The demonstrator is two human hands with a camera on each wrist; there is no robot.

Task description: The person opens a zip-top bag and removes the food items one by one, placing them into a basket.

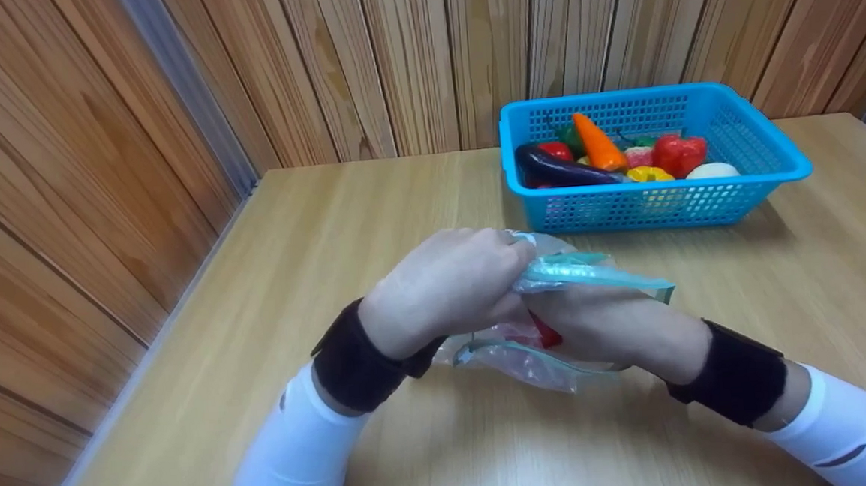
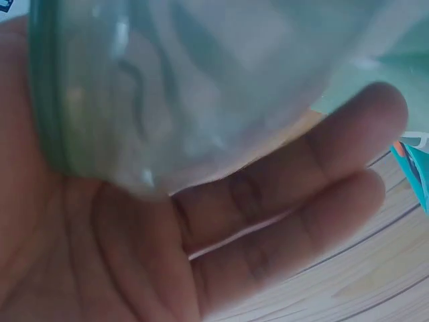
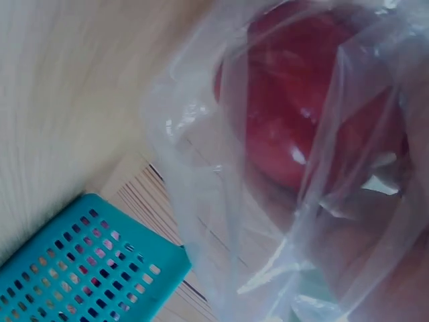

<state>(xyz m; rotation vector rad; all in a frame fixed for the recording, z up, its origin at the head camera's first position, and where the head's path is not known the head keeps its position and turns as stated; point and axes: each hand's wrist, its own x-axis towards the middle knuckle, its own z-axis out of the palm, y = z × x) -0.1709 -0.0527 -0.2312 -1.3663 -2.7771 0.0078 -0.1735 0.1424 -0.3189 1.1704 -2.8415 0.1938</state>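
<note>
Over the table, my left hand (image 1: 447, 283) grips the upper edge of a clear zip bag (image 1: 593, 272) with a green-blue seal strip. Two of its fingers (image 2: 295, 168) stretch out past the plastic in the left wrist view; its thumb is hidden there. My right hand (image 1: 610, 318) reaches into the bag's mouth, under the left hand. Through the plastic, the right wrist view shows it holding a glossy, rounded red fruit or vegetable (image 3: 295, 107), its exact kind unclear. Only a red sliver of that appears in the head view, between the hands.
A blue plastic basket (image 1: 634, 208) stands at the back right of the wooden table (image 1: 370, 202). Inside lie an eggplant (image 1: 560, 167), a carrot (image 1: 598, 143), a red pepper (image 1: 679, 155) and several other vegetables. Wood-panelled walls border the table's back and left.
</note>
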